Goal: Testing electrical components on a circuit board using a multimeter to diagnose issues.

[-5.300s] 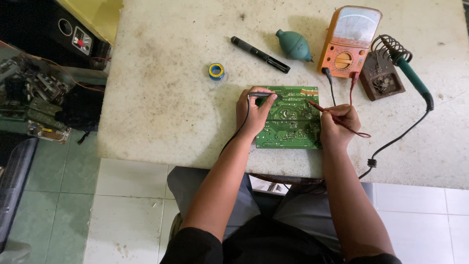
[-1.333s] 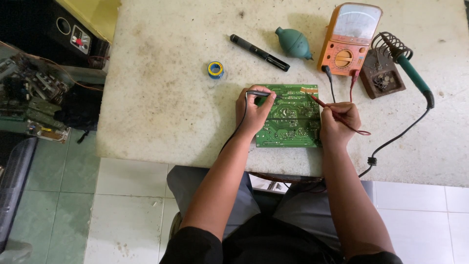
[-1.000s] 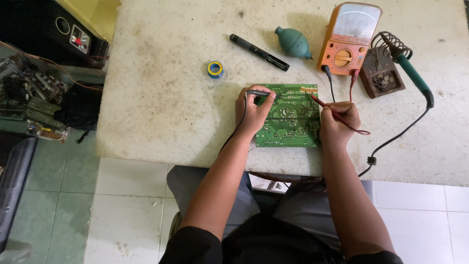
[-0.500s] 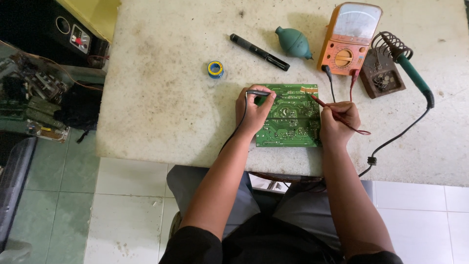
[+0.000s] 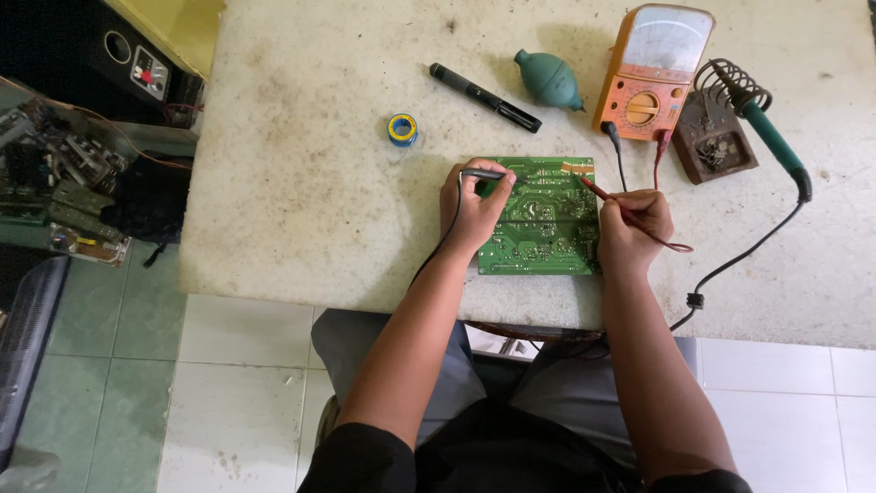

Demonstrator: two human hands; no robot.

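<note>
Hands (image 5: 474, 205) press thin probes (image 5: 607, 194) onto flat green board (image 5: 543, 228).

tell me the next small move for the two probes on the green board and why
Probably hold both tips steady and glance at the orange meter. The left hand has the black probe and the right hand the red probe on the green circuit board.
</note>
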